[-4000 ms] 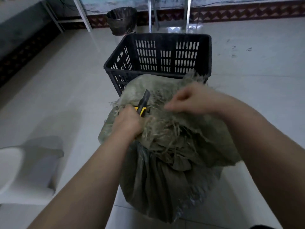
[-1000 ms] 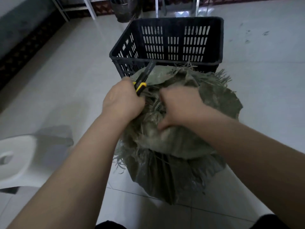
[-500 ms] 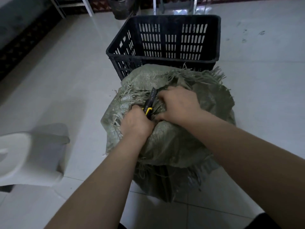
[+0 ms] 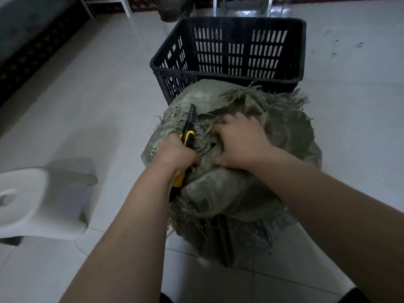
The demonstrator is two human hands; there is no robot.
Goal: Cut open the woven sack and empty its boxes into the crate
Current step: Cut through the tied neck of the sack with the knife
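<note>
The room was dim and bluish; glare pooled on the floor tiles [image 4: 242, 13] far beyond the hands, and edges bowed wide-angle, slightly soft.

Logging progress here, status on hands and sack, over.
Left hand gripping yellow-black utility knife. Right hand pressing frayed green woven sack. Black slatted plastic crate empty behind, unobstructed.

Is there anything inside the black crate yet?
No, the crate shows only bare slotted walls, and the sack sits in front, unemptied.
</note>
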